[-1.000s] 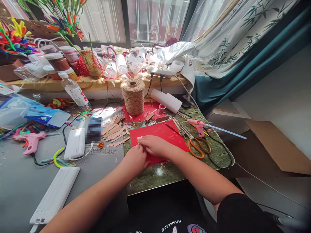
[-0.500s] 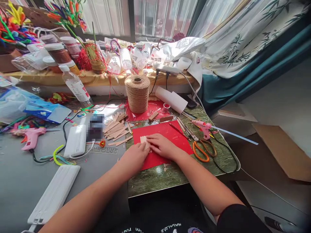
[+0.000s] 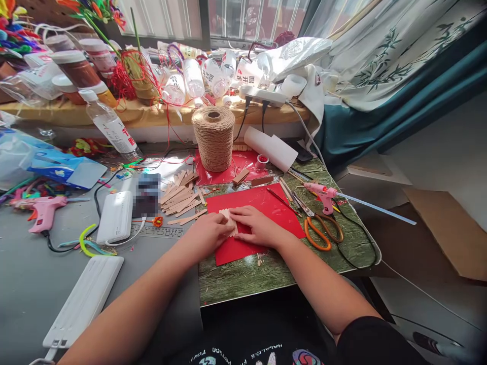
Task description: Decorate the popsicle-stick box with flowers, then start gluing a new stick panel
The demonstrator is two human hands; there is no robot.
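Short pale craft sticks (image 3: pixel 229 223) lie side by side in a small row on a red sheet (image 3: pixel 274 203). My left hand (image 3: pixel 208 234) grips the row from the left, its fingers bent over that side. From the right, my right hand (image 3: pixel 255 227) presses its fingers and thumb against the other edge of the row. My fingers hide part of the sticks. A loose pile of wooden craft sticks (image 3: pixel 180 195) lies just beyond my left hand. To the right of my right hand are a dark red pencil (image 3: pixel 283 202) and orange-handled scissors (image 3: pixel 318 233).
A pink glue gun (image 3: pixel 323 195) with a long glue stick lies at the right. A twine spool (image 3: pixel 213 139) stands behind the sheet. White power banks (image 3: pixel 85 299), a second pink glue gun (image 3: pixel 45 210) and a plastic bottle (image 3: pixel 112 126) occupy the left side.
My left hand has eased slightly left, uncovering more of the row of sticks. My right hand stays against the row. The camera view has shifted a little.
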